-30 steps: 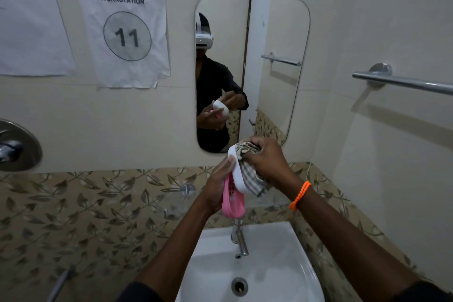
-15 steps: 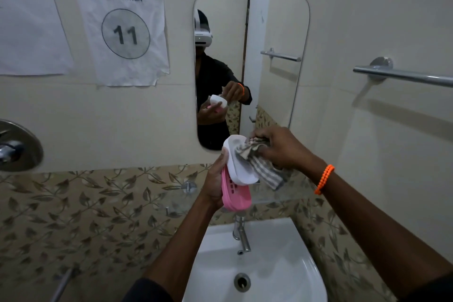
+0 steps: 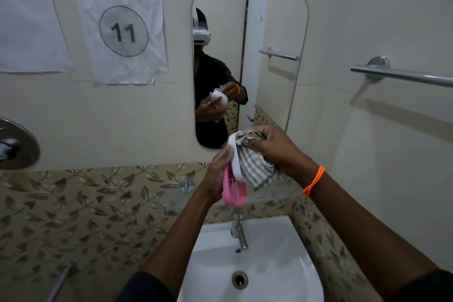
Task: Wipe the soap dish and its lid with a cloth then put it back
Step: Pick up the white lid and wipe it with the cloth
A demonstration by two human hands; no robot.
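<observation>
My left hand (image 3: pixel 215 174) grips two soap dish parts together above the basin: a white piece (image 3: pixel 235 162) in front and a pink slotted piece (image 3: pixel 232 191) hanging below it. Both are held nearly upright. My right hand (image 3: pixel 274 147) holds a grey-and-white striped cloth (image 3: pixel 255 167) bunched against the inner face of the white piece. The cloth's loose end hangs down to the right of the pink piece. An orange bead bracelet is on my right wrist.
A white washbasin (image 3: pixel 301 265) with a chrome tap (image 3: pixel 239 233) lies below my hands. A glass shelf (image 3: pixel 277 193) runs along the leaf-patterned tiles. The mirror (image 3: pixel 269 32) is straight ahead, a towel bar (image 3: pixel 404 75) on the right wall, a shower valve (image 3: pixel 14 144) at far left.
My right hand has pushed the cloth back into the white piece after pulling slightly away; both hands and the dish parts shifted a little in the view.
</observation>
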